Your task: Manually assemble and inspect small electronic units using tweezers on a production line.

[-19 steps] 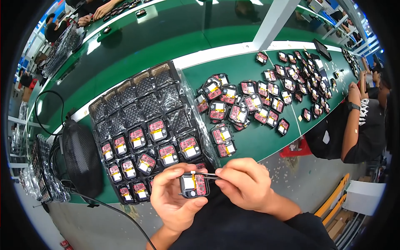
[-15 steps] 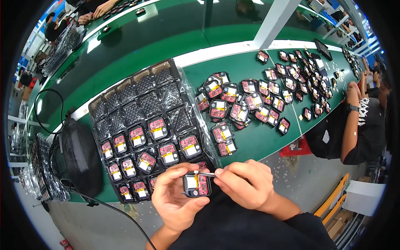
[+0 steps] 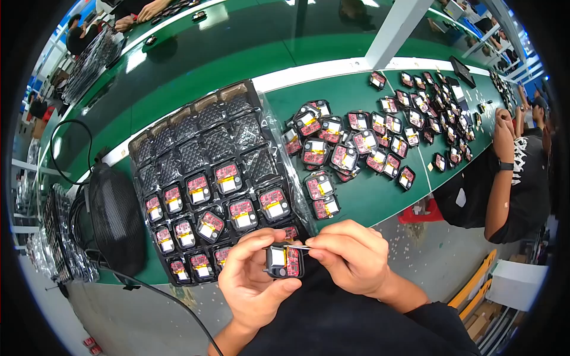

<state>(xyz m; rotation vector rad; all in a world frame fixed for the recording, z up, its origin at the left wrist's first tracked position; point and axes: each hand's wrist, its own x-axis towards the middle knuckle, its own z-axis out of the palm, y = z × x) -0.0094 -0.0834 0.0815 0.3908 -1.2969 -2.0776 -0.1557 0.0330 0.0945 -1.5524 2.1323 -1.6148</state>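
Between the thumb and fingers of my left hand point(image 3: 252, 276) sits an open-backed electronic unit point(image 3: 285, 261): a small black case with a red circuit board, a white block and a yellow strip. My right hand point(image 3: 353, 255) pinches slim metal tweezers point(image 3: 301, 247), whose tip reaches the unit's upper edge; whether it grips a part there is too small to tell. Just beyond my left hand lies a black moulded tray point(image 3: 169, 163), its nearer pockets holding similar units and its farther pockets bare. One unit point(image 3: 210, 226) sits askew in its pocket.
Many similar units point(image 3: 344, 156) lie in loose piles on the green bench point(image 3: 380, 204) to the right. A black mesh bag point(image 3: 116, 219) and a cable point(image 3: 172, 301) are at the left. A co-worker's arm point(image 3: 500, 190) is at the far right; a white post point(image 3: 396, 32) rises behind.
The tweezers' tip has moved slightly right along the unit's upper edge. The unit has shifted a little right in my left hand. The whole view has shifted slightly.
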